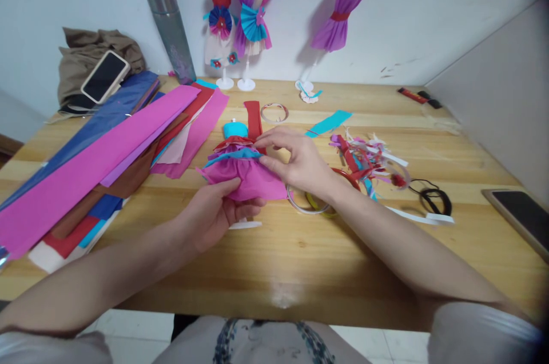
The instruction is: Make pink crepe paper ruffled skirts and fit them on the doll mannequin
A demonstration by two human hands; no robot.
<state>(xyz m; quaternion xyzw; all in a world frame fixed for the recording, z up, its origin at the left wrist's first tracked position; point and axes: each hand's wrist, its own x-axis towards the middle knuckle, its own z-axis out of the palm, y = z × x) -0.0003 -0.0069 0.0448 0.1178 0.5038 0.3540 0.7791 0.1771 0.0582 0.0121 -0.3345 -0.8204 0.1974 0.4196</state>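
Note:
A small dress form in a layered paper dress (253,180) lies tilted over the table, its bodice turquoise, its tiers red, turquoise and pink. My left hand (214,204) holds the pink hem from below, thumb on top and fingers curled beneath. Fingertips of my right hand (295,158) pinch the edge of the upper tiers at the dress's right side. Part of the white stand (245,225) shows under my left fingers. Behind the dress lies a red paper strip (253,117). Rolls of tape (306,207) sit partly hidden under my right wrist.
Coloured crepe paper sheets (98,164) cover the left side. Several dressed forms (253,21) and a flask (169,27) stand along the wall. Paper scraps (364,161), a turquoise strip (330,123), a black cord (435,201) and a phone (521,215) lie to the right.

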